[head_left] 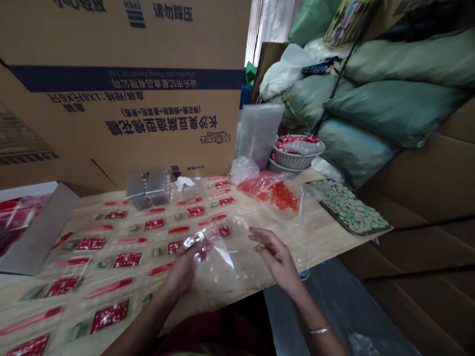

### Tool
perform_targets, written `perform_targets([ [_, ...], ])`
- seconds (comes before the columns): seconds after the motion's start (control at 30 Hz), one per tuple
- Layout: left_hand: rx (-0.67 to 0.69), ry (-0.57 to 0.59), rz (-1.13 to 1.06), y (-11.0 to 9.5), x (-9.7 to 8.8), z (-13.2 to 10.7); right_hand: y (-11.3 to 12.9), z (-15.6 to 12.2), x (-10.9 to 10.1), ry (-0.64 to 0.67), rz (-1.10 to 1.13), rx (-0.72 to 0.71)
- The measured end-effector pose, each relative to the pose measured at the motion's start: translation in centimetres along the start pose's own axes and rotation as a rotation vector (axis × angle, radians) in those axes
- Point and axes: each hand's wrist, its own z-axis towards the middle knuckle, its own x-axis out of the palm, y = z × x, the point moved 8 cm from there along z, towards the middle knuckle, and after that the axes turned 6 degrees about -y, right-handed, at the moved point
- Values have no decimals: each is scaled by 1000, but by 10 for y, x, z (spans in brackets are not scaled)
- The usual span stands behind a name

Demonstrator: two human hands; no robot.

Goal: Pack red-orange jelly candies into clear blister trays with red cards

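Observation:
My left hand (187, 264) is closed around the edge of a clear plastic tray (218, 254), which is tilted and catches the light. My right hand (276, 257) is open just right of it, fingers stretched toward the tray, and I see nothing held in them. Left of my hands, clear trays lie in rows on the wooden table (208, 301). Many of them carry a red dotted packet (128, 259), a red stick-like piece (111, 287) and a small green-and-tan piece (104, 262). My left forearm hides part of the nearest trays.
Orange pieces (282, 197) lie on a clear bag beyond my right hand. A dark tray of green-and-tan pieces (349, 205) sits at the right edge. Behind are stacked clear trays (260, 133), a grey basket (297, 159) and a large carton (166, 148). A white box (48, 232) stands left.

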Motion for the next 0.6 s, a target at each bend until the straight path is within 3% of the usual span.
perform_targets([
  [0.1,66,-176,61,-17,-39,4,-1,-6,-24,56,-323,-175],
  [0.2,26,-191,108,-20,-51,6,-26,-17,-27,203,-653,-264],
  [0.37,-100,-201,92,-6,-39,8,-81,2,-44,259,-1062,-314],
  [0.47,-154,-182,93,8,-23,6,-106,29,-53,306,-1152,-337],
  [0.6,-92,-123,81,18,-6,1,-131,59,-51,347,-1162,-400],
])
